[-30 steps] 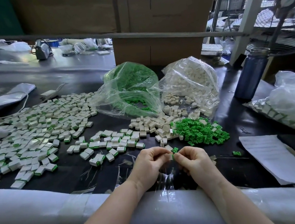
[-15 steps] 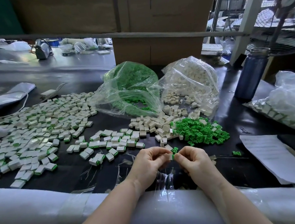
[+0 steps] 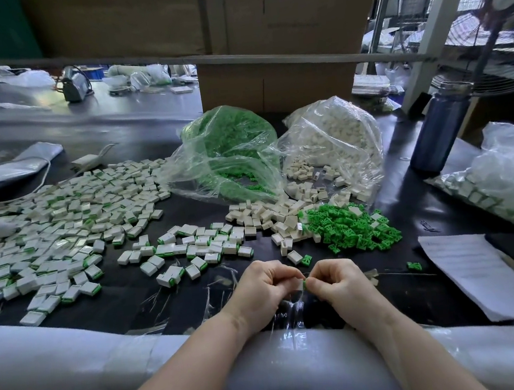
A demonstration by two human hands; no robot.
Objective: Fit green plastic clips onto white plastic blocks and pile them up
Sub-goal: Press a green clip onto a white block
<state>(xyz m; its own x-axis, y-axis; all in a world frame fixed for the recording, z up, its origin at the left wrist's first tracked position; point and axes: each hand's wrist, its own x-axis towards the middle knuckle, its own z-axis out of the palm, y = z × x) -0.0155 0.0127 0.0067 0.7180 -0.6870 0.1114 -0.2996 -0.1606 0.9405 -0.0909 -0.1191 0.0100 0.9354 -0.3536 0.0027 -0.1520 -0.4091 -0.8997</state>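
Observation:
My left hand [image 3: 261, 285] pinches a white block [image 3: 300, 284] at the near middle of the black table. My right hand [image 3: 336, 282] pinches a green clip [image 3: 305, 284] pressed against the block's end. Loose white blocks [image 3: 264, 214] and a heap of green clips [image 3: 352, 230] lie just beyond my hands. One white block [image 3: 294, 256] and one green clip [image 3: 306, 259] sit right in front of my fingers. A wide spread of finished blocks with green ends [image 3: 62, 236] covers the left of the table.
A clear bag of green clips [image 3: 231, 146] and a clear bag of white blocks [image 3: 336, 141] stand behind the heaps. A blue bottle [image 3: 440, 132], a bag of parts [image 3: 510, 178] and paper sheets [image 3: 479, 272] lie right. A padded white roll [image 3: 74, 347] lines the near edge.
Both hands stay together at the same spot. The green clip has gone from standing above my fingertips to sitting low between them against the block.

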